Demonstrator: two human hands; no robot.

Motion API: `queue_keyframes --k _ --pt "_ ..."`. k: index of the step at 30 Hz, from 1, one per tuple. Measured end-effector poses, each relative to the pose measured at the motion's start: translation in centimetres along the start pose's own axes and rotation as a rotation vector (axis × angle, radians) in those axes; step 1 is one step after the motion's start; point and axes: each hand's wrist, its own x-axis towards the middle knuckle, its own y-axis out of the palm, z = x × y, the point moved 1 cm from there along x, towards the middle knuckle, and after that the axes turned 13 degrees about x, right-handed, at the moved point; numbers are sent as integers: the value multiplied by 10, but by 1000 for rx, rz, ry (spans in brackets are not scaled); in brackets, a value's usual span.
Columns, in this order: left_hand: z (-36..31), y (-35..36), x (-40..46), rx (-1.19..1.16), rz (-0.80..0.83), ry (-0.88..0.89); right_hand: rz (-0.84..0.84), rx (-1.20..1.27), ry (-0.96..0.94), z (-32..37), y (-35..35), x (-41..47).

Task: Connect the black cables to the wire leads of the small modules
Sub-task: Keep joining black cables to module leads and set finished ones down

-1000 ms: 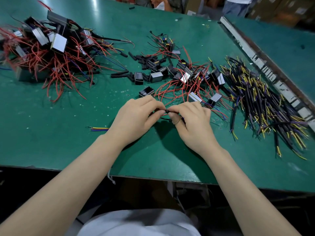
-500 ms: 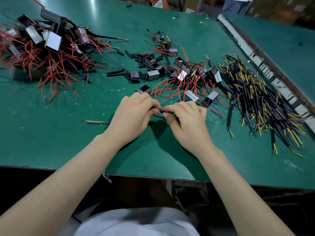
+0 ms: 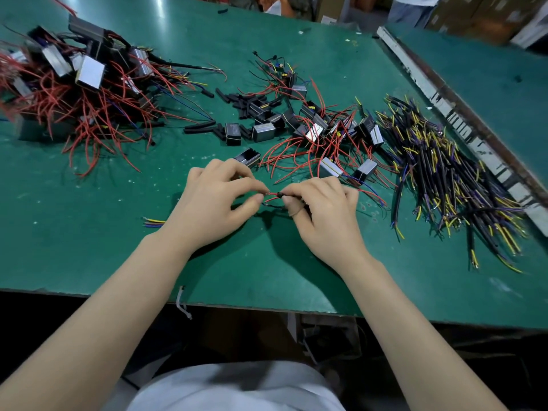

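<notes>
My left hand [image 3: 212, 203] and my right hand [image 3: 323, 212] meet over the green table [image 3: 89, 247], fingertips almost touching. Between them runs a short red wire lead [image 3: 272, 195]; my left thumb and forefinger pinch its end. My right hand pinches a black cable [image 3: 274, 205] at the point where it meets the lead. Behind my hands lie small black and silver modules [image 3: 329, 167] with red leads. A heap of black cables [image 3: 450, 179] with yellow and purple ends lies to the right.
A big tangle of modules with red wires [image 3: 74, 93] fills the far left. Short black sleeve pieces [image 3: 201, 126] are scattered mid-table. A loose bit of coloured wire ends [image 3: 152, 222] lies left of my left wrist. A metal rail [image 3: 439, 99] bounds the table at right.
My hands have drawn slightly apart, so the red lead now shows between the fingertips. The view has shifted a little; the piles have not moved.
</notes>
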Motion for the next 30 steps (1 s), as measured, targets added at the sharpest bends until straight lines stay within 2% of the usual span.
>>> queue_keyframes --k 5,17,21,30 --pt "0 4 2 20 74 57 18 -16 2 1 0 0" --pt "-3 5 3 -96 42 81 92 -114 -60 5 -7 13" --pt "-2 8 3 -104 31 82 163 -146 -101 6 -9 19" --pt "0 6 5 -434 31 -116 305 -235 -133 13 -16 40"
